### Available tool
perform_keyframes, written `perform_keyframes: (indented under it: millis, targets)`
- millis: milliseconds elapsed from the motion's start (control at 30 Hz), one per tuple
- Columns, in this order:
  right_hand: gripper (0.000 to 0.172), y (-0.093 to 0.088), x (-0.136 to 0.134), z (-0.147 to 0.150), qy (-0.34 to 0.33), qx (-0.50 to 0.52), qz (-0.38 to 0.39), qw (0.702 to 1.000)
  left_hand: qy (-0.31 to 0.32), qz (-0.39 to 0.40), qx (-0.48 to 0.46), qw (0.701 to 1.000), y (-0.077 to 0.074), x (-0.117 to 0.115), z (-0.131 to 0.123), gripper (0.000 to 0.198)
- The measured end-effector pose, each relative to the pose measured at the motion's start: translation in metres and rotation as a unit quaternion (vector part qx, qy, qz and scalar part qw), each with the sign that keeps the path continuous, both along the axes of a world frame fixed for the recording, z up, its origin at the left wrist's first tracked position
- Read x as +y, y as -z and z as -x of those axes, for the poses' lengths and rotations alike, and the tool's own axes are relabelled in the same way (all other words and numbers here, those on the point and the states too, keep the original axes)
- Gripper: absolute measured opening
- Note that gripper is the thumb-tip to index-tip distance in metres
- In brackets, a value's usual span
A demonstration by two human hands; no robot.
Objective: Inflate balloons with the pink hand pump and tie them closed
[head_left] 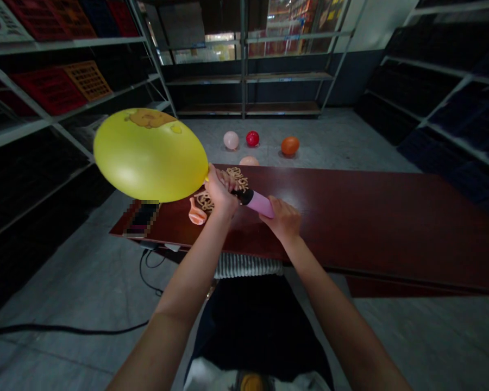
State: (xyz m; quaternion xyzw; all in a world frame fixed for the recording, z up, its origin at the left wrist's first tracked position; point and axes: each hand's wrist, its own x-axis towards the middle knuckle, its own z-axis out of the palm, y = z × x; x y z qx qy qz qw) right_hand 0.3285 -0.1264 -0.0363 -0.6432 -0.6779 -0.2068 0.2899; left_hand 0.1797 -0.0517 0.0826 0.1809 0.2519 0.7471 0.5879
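Note:
A big inflated yellow balloon [149, 157] with a brown printed figure fills the left of the view. My left hand [222, 190] is closed around its neck, at the front end of a balloon pump [258, 202] with a black collar and a pink-purple barrel. My fingers hide the join between balloon and pump. At the pump's rear end my right hand [285, 217] is wrapped round it, so its handle is hidden. Just beyond my left hand, several tan uninflated balloons [236, 178] lie in a pile. An orange-pink uninflated balloon [197, 213] lies nearer me.
All this is above a dark red table [375, 217]. A blurred-out phone-like object [142, 218] lies at its left corner. On the floor beyond are a pale pink balloon [231, 140], a red balloon [252, 138] and an orange balloon [290, 145]. Shelving [244, 79] stands around.

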Motion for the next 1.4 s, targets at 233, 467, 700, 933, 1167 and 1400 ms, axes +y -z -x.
perform_keyframes:
  millis: [233, 467, 700, 933, 1167, 1400]
  targets:
    - [0.039, 0.003, 0.0, 0.0, 0.003, 0.005, 0.008, 1.0, 0.023, -0.015, 0.002, 1.0, 0.007, -0.007, -0.012, 0.055]
    - [0.039, 0.002, 0.002, 0.008, -0.023, -0.016, 0.012, 1.0, 0.018, -0.024, 0.005, 1.0, 0.01, 0.003, 0.016, 0.058]
    - [0.038, -0.001, -0.002, 0.009, -0.028, -0.035, -0.001, 0.999, 0.025, -0.019, 0.007, 0.999, -0.011, 0.005, 0.052, 0.058]
    - [0.039, -0.006, -0.005, 0.012, -0.035, -0.04, 0.024, 0.998, 0.001, -0.024, 0.009, 1.0, -0.042, 0.001, 0.088, 0.057]
    - [0.039, -0.005, -0.002, 0.01, -0.03, 0.01, 0.057, 0.998, 0.006, -0.047, 0.021, 0.999, -0.041, 0.009, 0.09, 0.057]
    - [0.04, -0.004, -0.001, 0.002, -0.022, 0.05, 0.046, 0.997, 0.044, -0.037, 0.042, 0.997, -0.026, 0.011, 0.044, 0.058]
